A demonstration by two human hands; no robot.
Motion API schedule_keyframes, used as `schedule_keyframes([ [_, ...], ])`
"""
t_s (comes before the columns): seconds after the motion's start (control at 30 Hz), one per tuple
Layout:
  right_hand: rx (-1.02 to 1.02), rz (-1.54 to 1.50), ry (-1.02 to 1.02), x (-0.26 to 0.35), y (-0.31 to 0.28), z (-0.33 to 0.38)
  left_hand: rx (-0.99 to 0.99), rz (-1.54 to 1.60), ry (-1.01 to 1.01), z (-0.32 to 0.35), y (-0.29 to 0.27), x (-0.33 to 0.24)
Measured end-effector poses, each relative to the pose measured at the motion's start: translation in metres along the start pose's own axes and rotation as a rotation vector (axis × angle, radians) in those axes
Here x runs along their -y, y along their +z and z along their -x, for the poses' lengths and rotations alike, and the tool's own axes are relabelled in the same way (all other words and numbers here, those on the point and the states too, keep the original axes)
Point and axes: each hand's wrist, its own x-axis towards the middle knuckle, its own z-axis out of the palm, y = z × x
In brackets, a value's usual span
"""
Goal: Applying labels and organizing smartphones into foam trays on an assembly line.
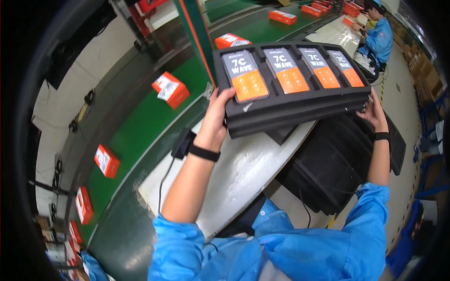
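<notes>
Both my hands hold up a stack of black foam trays (300,111), tilted, over the white worktop (243,161). Its top tray carries several phones (287,70) with grey and orange faces, side by side in slots. My left hand (214,117) is closed around the left end, thumb on the upper edge by the leftmost phone. At the right end my right hand (375,111) grips the side, its fingers partly hidden under the tray. I cannot tell exactly how many trays are stacked. A black wristband (204,153) sits on my left wrist.
A green conveyor belt (136,129) curves along the left and far side with several orange boxes (171,90) on it. A green post (194,37) stands behind the trays. More black trays (323,164) are piled below right. A co-worker (377,37) sits at the far right.
</notes>
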Motion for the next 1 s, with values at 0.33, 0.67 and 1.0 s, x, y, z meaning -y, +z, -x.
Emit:
schedule_keyframes([
  [0.33, -0.050, 0.160, -0.048, -0.019, 0.086, 0.109, -0.002, 0.169, 0.129, 0.126, -0.092, -0.003],
  [0.67, 0.432, -0.061, -0.086, -0.140, 0.288, 0.242, -0.586, 0.253, 0.276, 0.411, -0.271, -0.024],
  [1.0, 0.638, 0.547, -0.972, -0.079, 0.462, 0.179, -1.037, -0.922, 0.530, 0.485, -0.325, -0.071],
])
